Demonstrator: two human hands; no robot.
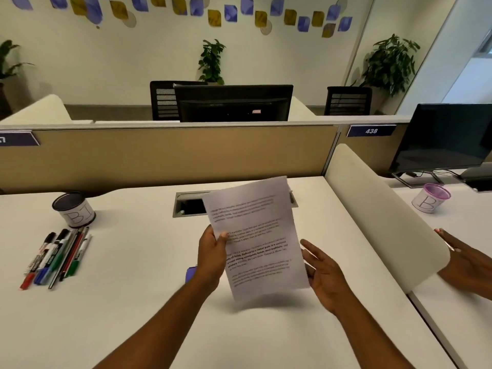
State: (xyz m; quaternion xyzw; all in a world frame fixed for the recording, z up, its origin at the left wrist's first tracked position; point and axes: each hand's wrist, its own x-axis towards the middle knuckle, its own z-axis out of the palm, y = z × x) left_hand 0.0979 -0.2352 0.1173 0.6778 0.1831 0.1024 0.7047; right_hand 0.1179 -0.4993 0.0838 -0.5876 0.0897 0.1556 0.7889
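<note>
Left hand (211, 258) pinches the printed sheet (255, 235); right hand (323, 272) lies open beside it.

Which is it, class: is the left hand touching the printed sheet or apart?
Touching. The head view shows the left hand pinching the printed sheet at its left edge, its thumb lying on the printed side.

White wall (119, 57) with purple-and-gold decals (214, 17) — potted plants (211, 62), black chairs (348, 101), tan partition (159, 155) — white desk (119, 302).
</note>
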